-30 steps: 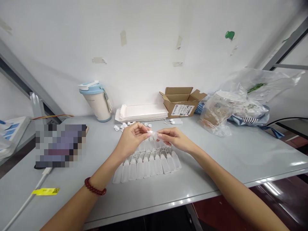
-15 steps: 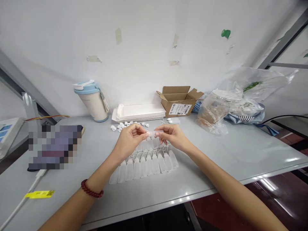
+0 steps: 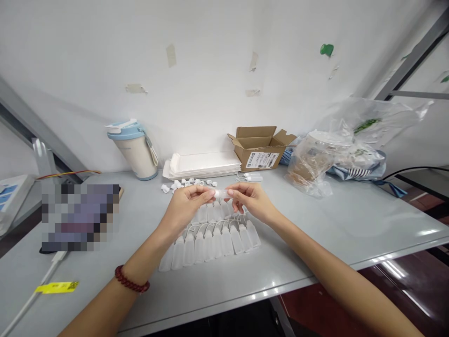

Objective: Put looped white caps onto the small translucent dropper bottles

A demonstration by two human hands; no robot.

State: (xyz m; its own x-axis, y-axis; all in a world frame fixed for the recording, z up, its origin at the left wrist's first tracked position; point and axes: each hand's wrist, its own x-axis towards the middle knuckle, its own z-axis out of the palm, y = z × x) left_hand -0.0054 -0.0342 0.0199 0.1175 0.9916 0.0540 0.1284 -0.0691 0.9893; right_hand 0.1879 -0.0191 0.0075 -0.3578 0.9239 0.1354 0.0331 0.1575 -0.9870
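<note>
The left hand, with a dark red bead bracelet on its wrist, is nearly closed, its thumb and fingertips pinching one end of a small translucent plastic bottle. The right hand pinches the other end in the same way, its remaining fingers loosely curled. The bottle lies level in the air between the two hands, though its exact form is hard to make out at this size. It sits just above the far edge of a double row of translucent plastic bottles with thin looped tethers.

The plastic looks thin, so a light, even pinch at each end seems best: hard squeezing could dent it, and keeping it above the row avoids knocking its neighbours.

Beyond the row, small white plastic caps lie scattered on the pale grey counter. Farther back behind the row are a stack of flat white paper sleeves and an open brown cardboard box. To the row's right sits a crumpled clear plastic bag, and to its left stands a cream tumbler with a pale blue lid.
</note>
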